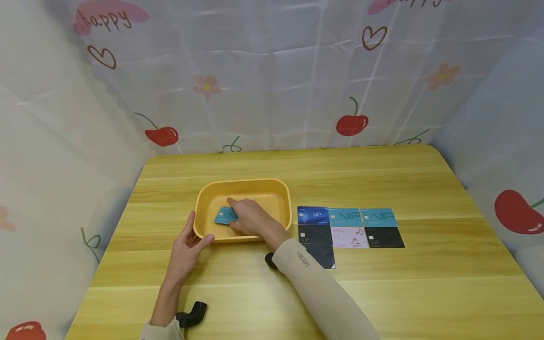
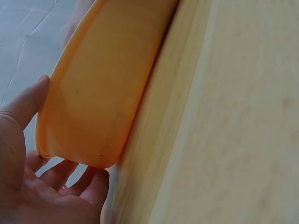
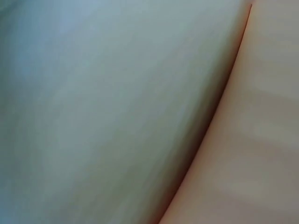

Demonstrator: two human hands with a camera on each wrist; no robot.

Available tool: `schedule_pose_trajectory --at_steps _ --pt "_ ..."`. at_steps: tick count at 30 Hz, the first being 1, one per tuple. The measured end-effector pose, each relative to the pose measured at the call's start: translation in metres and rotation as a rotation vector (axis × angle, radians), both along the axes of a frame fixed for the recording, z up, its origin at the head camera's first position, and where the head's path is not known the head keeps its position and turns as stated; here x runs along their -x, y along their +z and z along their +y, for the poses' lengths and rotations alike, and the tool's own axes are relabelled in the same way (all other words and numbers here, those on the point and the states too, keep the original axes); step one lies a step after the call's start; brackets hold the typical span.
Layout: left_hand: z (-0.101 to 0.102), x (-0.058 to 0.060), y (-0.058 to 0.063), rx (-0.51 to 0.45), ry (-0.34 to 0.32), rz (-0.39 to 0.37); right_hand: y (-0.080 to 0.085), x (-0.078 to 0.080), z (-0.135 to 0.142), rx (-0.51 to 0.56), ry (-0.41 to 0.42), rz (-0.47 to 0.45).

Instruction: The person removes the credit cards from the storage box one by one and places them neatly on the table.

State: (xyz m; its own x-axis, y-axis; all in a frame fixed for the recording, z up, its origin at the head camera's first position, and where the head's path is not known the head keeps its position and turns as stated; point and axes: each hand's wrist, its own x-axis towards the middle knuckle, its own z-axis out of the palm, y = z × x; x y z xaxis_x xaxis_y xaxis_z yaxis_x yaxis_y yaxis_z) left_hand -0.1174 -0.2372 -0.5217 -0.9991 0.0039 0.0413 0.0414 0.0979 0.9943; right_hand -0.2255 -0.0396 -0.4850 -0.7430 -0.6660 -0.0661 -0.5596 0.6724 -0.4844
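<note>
A yellow plastic tray [image 1: 244, 238] stands on the wooden table, left of the middle. My left hand [image 1: 185, 248] holds its near left corner, the thumb at the front rim and the fingers round the left end. The left wrist view shows that hand [image 2: 56, 182] with thumb and fingertips against the tray wall [image 2: 103, 93]. Inside the tray, my right hand [image 1: 252, 217] holds a teal VIP card [image 1: 224, 215] between thumb and fingers, covering its right part. The right wrist view is blurred, with no fingers or card in it.
Right of the tray lie several cards in touching rows: a blue card [image 1: 313, 216], two teal cards, a pink card [image 1: 349, 237] and black cards [image 1: 384, 237]. My right sleeve [image 1: 318, 293] passes close by the lower black card [image 1: 320, 257]. A cherry-print curtain [image 1: 272, 94] borders the table.
</note>
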Motion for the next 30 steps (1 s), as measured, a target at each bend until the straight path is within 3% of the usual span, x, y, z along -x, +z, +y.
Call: schedule_pose_trajectory --at_steps 11,19,25,30 --pt "0.0019 0.0002 -0.0005 0.005 -0.002 -0.003 -0.0006 -0.0014 0.0044 0.064 -0.007 -0.001" --pt "0.0016 0.0012 -0.001 -0.001 -0.003 0.002 -0.0043 0.0009 0.002 0.009 0.035 -0.022" --pt "0.0007 0.0012 -0.0006 -0.014 -0.009 0.013 -0.0068 0.0021 -0.002 0.049 0.068 -0.056" --pt "0.0002 0.0013 -0.0004 -0.004 -0.004 0.009 -0.0068 0.0032 -0.0034 -0.026 0.09 -0.042"
